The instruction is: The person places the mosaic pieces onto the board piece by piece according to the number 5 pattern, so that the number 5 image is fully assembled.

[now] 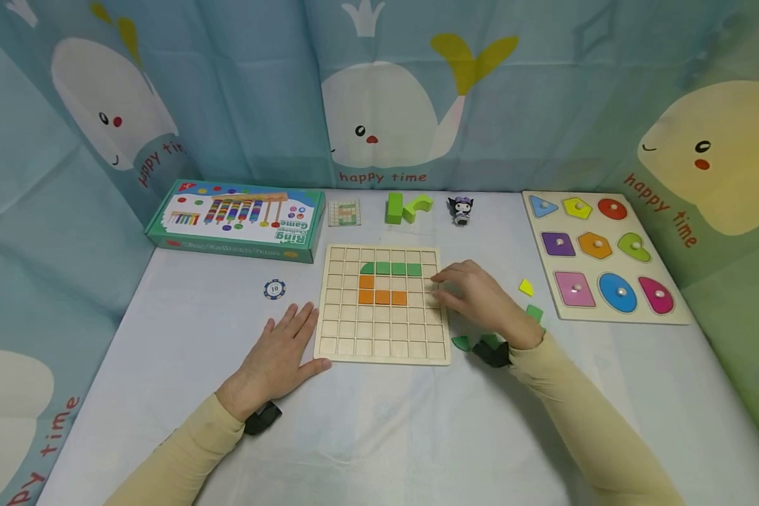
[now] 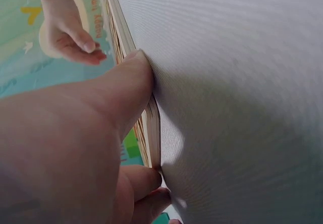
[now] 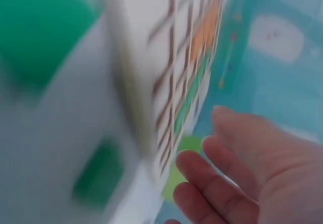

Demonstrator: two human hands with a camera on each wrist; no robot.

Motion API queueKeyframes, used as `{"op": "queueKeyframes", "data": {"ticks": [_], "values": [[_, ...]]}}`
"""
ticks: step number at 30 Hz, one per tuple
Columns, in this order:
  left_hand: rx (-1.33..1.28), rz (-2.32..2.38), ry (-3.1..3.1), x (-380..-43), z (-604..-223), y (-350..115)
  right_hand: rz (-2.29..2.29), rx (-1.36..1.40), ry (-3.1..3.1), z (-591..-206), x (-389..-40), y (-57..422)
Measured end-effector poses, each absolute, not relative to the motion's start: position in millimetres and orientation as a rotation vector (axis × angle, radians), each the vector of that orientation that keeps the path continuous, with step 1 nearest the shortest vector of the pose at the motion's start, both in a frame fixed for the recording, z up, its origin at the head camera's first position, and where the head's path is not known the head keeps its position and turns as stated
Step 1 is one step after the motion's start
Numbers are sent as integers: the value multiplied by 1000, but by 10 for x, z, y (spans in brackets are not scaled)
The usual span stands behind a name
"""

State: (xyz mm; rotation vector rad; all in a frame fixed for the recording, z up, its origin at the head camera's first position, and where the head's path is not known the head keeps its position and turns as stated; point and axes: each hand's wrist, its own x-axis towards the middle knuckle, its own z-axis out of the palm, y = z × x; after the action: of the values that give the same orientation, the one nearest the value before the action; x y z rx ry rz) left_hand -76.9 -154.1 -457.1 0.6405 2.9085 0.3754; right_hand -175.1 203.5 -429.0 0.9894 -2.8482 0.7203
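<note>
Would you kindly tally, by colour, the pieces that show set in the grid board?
Green pieces: 4
Orange pieces: 4
Total: 8 pieces showing in the grid board

Curtain reads "happy time"; box, "Ring Challenge Game"; chip, "10".

Both arms forward, left fingers spread, right fingers loosely curved, apparently parted.

Left hand against gridded board
</note>
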Motion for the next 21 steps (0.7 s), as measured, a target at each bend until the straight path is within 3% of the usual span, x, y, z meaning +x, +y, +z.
{"op": "queueKeyframes", "data": {"ticks": [12, 21], "values": [[646, 384, 2915, -768, -4582, -1541, 745, 554, -2873, -4323, -1786, 2951], [643, 402, 2904, -770, -4581, -1536, 658, 303, -2934, -4338, -1672, 3256]]}}
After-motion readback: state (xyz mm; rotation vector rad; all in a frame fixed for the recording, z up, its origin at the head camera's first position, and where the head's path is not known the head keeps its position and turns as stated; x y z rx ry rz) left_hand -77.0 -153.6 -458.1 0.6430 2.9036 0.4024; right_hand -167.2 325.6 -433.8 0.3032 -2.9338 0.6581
